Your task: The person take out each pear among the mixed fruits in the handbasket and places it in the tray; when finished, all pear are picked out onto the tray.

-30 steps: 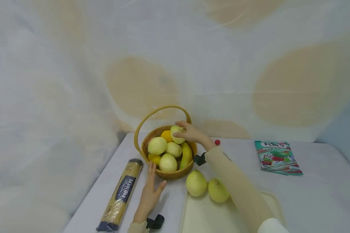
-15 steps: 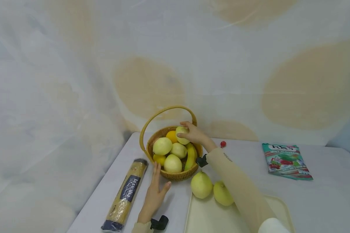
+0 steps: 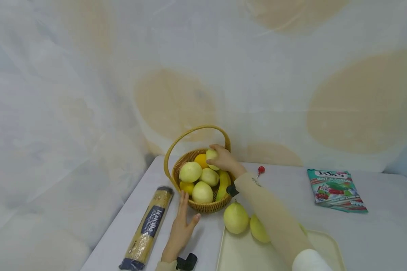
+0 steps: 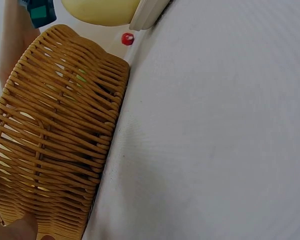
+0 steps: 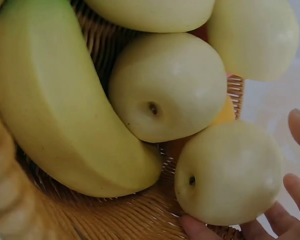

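Observation:
A wicker basket [image 3: 208, 207] with a tall handle holds several pale green pears, an orange [image 3: 201, 160], a banana [image 3: 224, 184] and a yellow fruit [image 3: 187, 187]. At its back right my right hand [image 3: 224, 160] grips a pear [image 5: 230, 172]; in the right wrist view the fingers [image 5: 297, 192] curve round its far and lower sides. That pear lies beside the orange and the banana's tip. My left hand [image 3: 181, 229] touches the basket's front-left side with extended fingers, thumb apart. Only a few of its fingertips [image 4: 22, 227] show in the left wrist view.
Left of the basket lies a spaghetti packet [image 3: 149, 226]. A cream tray [image 3: 240, 256] at front right bears a pear [image 3: 236, 217] and another pear [image 3: 259, 229] partly behind my sleeve. A red lollipop [image 3: 261, 170] and a candy bag [image 3: 337, 190] lie farther right.
The head view has swung a little left, shifting the scene rightward. My right hand and forearm have moved slightly left relative to the basket, covering more of the pear. My left hand stays at the basket.

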Demonstrator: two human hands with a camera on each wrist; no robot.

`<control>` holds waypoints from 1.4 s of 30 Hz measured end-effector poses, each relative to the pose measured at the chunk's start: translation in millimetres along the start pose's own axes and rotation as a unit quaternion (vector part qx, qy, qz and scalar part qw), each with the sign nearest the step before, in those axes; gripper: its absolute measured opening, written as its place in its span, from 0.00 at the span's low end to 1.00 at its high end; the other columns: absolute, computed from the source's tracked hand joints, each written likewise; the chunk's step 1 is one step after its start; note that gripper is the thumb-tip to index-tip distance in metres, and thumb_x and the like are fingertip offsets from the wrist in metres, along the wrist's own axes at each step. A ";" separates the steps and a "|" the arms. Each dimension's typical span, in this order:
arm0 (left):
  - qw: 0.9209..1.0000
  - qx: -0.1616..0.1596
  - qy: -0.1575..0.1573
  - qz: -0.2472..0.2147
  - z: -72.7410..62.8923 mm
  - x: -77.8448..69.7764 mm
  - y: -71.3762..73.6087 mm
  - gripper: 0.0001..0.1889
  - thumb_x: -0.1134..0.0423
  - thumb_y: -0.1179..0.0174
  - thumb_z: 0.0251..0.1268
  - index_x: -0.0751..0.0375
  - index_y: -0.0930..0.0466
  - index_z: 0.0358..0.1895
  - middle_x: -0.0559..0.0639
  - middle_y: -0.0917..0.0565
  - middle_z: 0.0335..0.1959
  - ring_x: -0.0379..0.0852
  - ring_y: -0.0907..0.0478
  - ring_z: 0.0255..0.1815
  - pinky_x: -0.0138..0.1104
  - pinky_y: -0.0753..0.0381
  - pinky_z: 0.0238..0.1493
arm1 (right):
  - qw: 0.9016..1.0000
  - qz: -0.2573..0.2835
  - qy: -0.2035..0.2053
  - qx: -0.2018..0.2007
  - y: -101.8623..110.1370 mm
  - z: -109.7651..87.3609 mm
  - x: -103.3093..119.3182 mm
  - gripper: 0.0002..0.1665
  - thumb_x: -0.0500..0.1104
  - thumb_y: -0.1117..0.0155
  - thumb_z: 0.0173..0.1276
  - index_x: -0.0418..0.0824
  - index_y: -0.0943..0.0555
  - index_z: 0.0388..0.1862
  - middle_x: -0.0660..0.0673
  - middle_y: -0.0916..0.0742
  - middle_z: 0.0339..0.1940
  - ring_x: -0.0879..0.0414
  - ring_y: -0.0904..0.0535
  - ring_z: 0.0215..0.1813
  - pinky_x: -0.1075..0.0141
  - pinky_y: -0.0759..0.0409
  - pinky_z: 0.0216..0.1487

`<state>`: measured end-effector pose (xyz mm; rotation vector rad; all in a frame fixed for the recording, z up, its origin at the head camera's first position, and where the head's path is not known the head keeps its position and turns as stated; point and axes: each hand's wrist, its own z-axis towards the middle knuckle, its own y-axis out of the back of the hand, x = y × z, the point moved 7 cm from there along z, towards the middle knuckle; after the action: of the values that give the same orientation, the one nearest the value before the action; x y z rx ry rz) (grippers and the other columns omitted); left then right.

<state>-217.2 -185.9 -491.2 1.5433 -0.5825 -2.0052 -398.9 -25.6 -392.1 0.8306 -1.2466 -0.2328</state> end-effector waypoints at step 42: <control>0.999 -0.001 -0.027 0.023 17.9 8.2 7.5 0.42 0.56 0.43 0.69 0.55 0.58 0.79 0.57 0.61 0.81 0.71 0.46 0.74 0.66 0.35 0.63 | 0.998 0.042 0.016 -0.053 52.7 -53.4 -17.4 0.42 0.39 0.33 0.58 0.41 0.37 0.71 0.35 0.34 0.71 0.40 0.30 0.62 0.48 0.23 0.58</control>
<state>-235.0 -196.6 -488.0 1.4647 -0.6320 -2.0185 -371.1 44.0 -374.0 0.6863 -1.2261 -0.2146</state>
